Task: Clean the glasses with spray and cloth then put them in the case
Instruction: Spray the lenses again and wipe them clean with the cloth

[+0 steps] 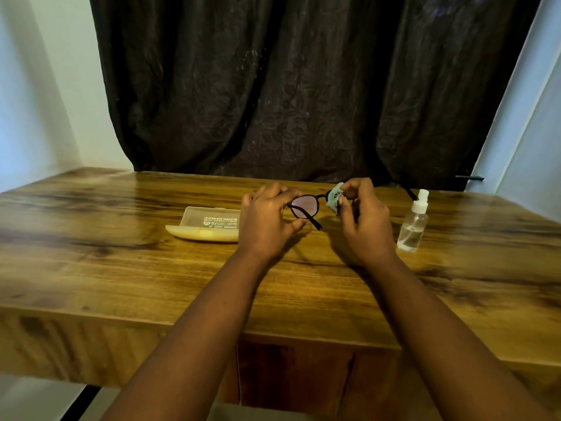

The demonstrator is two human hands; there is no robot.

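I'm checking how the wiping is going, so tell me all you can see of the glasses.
The glasses have a thin dark frame with rounded, clear lenses. They are held above the wooden table, temples unfolded, one temple pointing down toward the person. The left hand grips the frame's left side; the right hand presses a small greenish cloth over the other lens, hiding it.

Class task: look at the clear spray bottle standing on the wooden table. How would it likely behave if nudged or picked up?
The spray bottle is tall, narrow and upright, so a sideways nudge would probably tip it. It looks less than half full of clear liquid, so it is likely light. Its smooth clear wall may be a little slippery.
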